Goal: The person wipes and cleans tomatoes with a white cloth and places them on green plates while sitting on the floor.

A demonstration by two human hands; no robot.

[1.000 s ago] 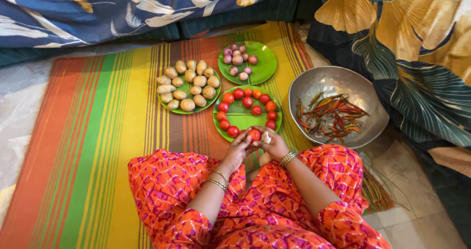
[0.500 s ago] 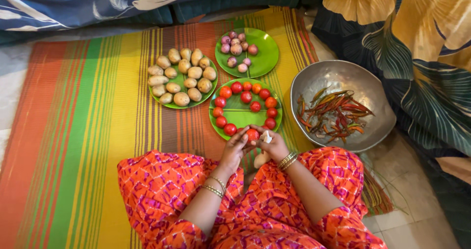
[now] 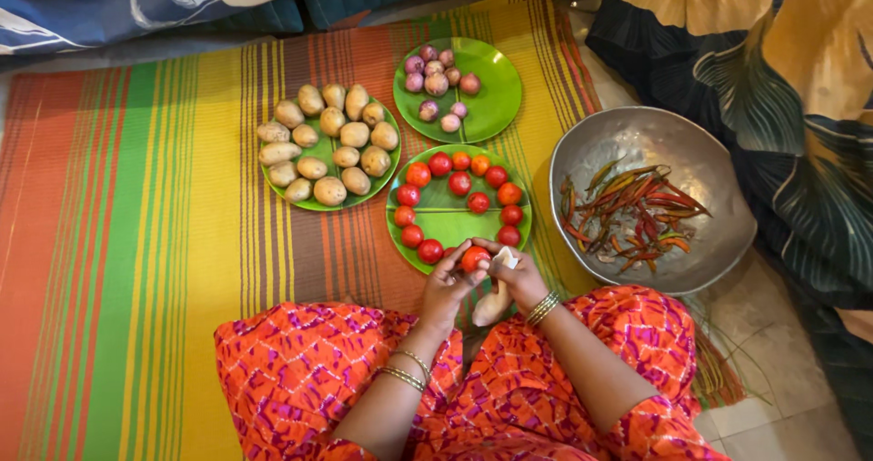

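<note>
1. Both hands met on one tomato (image 3: pixel 475 258): left hand (image 3: pixel 447 286) pinched it, right hand (image 3: pixel 520 279) clamped a pale cloth (image 3: pixel 496 299) beside it.
2. Wiping looked underway; next, I'd judge, setting it on the plate (image 3: pixel 447 219) just beyond.

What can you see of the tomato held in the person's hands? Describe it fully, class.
The tomato is small, round and red with a smooth, shiny skin, and looks whole. It sits just past the near rim of the green plate that holds the other tomatoes. The left hand grips it from the left and the right hand from the right, fingers closed around it. The right hand also holds a pale cloth that lies against the tomato's right side.
</note>
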